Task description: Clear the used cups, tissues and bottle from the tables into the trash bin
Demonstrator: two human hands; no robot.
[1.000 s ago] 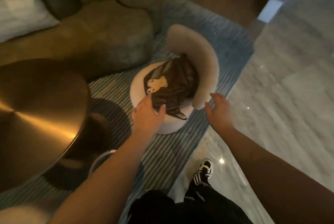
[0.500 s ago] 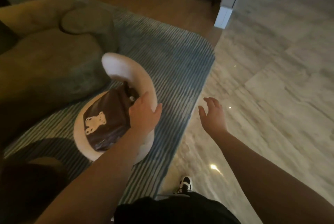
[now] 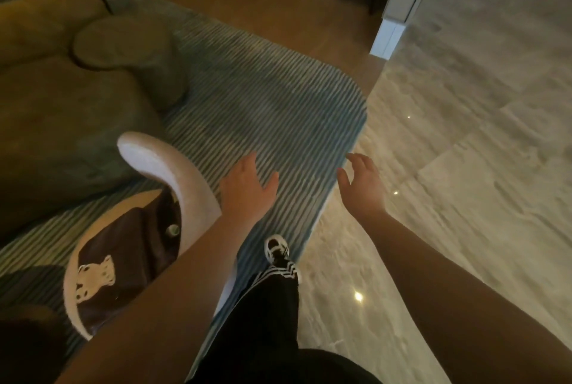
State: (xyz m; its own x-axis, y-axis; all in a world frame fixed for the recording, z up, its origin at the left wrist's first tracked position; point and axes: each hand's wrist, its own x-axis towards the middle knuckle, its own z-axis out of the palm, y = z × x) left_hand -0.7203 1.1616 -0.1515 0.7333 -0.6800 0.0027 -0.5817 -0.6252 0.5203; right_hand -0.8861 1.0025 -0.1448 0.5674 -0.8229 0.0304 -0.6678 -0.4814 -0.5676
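— Looking down through the head view, we found both hands empty. Our left hand [image 3: 247, 188] hung at about seven o'clock of centre, fingers straight and spread over the striped rug [image 3: 272, 104], gripping nothing. Our right hand [image 3: 363, 187] floated at five o'clock, fingers loosely bent, just past the rug's edge and above the marble floor [image 3: 464, 166].

— Where were the cups, the tissues, the bottle, the bin?

— None of them showed. We saw no table surface and no trash bin, so we could not say where they stood. What lay nearest was the small white chair [image 3: 173, 173] at eight o'clock, with a brown bag [image 3: 130, 247] resting on its seat against the curved backrest, presumably parked there to keep it off the floor.

— And the hands so wide apart?

— We judged they were held out for balance in mid-stride: one shoe [image 3: 275, 249] was planted at six o'clock, right at the rug's border. Neither hand touched the chair, though our left forearm crossed in front of its seat.

— Anything else?

— A green sofa [image 3: 62, 123] filled nine to ten o'clock, and a white pillar [image 3: 399, 12] rose at one o'clock. We took this as transit, with the clearing not yet visibly under way.
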